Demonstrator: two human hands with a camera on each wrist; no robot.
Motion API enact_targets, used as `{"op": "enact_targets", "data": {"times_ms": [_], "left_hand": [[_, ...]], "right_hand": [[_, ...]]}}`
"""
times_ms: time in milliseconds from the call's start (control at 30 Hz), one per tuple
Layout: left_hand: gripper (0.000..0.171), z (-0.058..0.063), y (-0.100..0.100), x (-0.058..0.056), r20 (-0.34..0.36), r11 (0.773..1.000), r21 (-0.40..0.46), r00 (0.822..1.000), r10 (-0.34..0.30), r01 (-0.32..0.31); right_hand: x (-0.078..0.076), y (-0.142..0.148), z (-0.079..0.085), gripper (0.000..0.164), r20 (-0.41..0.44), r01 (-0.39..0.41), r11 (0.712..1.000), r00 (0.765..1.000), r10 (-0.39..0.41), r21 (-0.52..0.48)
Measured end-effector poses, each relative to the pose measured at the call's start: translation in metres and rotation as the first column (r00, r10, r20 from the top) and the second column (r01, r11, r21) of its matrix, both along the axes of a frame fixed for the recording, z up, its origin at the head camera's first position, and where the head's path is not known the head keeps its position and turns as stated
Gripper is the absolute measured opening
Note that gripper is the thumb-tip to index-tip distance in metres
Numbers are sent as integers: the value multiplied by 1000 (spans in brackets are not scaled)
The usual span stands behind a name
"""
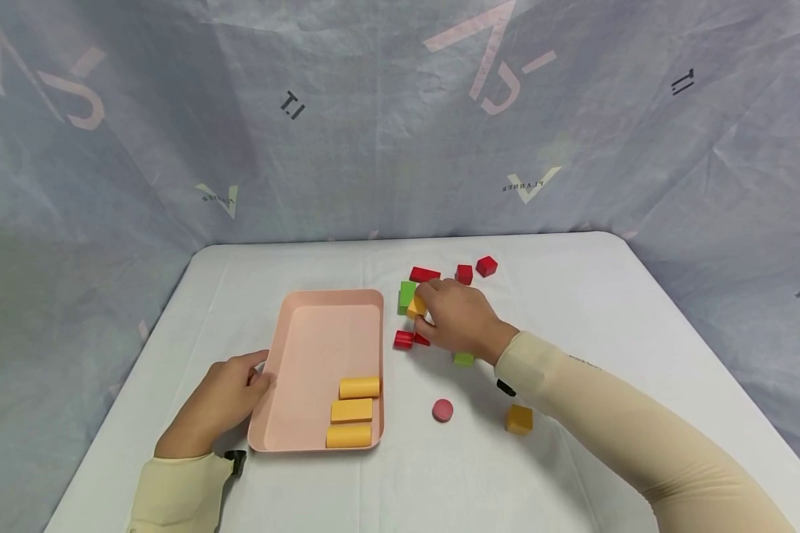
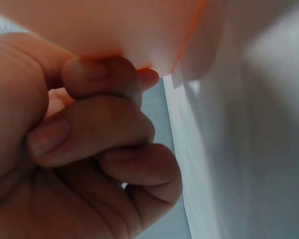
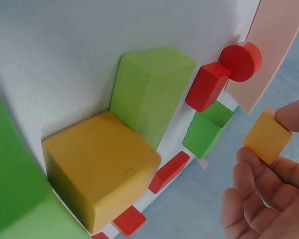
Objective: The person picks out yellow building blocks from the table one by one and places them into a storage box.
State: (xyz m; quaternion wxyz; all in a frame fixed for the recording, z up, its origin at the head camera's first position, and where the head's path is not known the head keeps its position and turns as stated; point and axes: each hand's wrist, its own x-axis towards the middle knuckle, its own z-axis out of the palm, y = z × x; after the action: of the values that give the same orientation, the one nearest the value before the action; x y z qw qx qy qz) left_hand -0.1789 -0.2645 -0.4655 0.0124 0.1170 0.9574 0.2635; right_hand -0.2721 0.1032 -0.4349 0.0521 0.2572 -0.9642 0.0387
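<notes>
My right hand (image 1: pixel 458 317) pinches a small yellow block (image 1: pixel 416 306) between thumb and fingertips, over the scattered blocks right of the tray. In the right wrist view the yellow block shows between the fingertips, held above the table. A green block (image 1: pixel 407 295) stands just behind it, with a red cylinder (image 1: pixel 403 340) nearer to me. My left hand (image 1: pixel 223 396) grips the left rim of a shallow pink tray (image 1: pixel 320 333); in the left wrist view its fingers curl at the tray's edge. Two yellow cylinders (image 1: pixel 359 387) and a yellow rectangular block (image 1: pixel 352 411) lie in the tray's near right corner.
Behind my right hand are a red bar (image 1: pixel 425 275) and two red cubes (image 1: pixel 487 266). A green block (image 1: pixel 464 359) is partly under my wrist. Nearer lie a red disc (image 1: pixel 443 410) and a yellow cube (image 1: pixel 520 420) beside my right sleeve. A white cloth covers the table.
</notes>
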Motion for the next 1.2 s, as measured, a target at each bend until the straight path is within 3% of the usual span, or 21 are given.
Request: {"op": "enact_targets", "data": {"times_ms": [433,1200], "left_hand": [[30,1,-1,1,-2,1000,10,1000,-8,8],[30,-2,-2,0,-13,1000,14,1000,-10,10]], "right_hand": [[6,-4,3,38,-49,-82,996,996,81,-34],[18,-12,5,33,-57,-127,991,990,125,-39]]}}
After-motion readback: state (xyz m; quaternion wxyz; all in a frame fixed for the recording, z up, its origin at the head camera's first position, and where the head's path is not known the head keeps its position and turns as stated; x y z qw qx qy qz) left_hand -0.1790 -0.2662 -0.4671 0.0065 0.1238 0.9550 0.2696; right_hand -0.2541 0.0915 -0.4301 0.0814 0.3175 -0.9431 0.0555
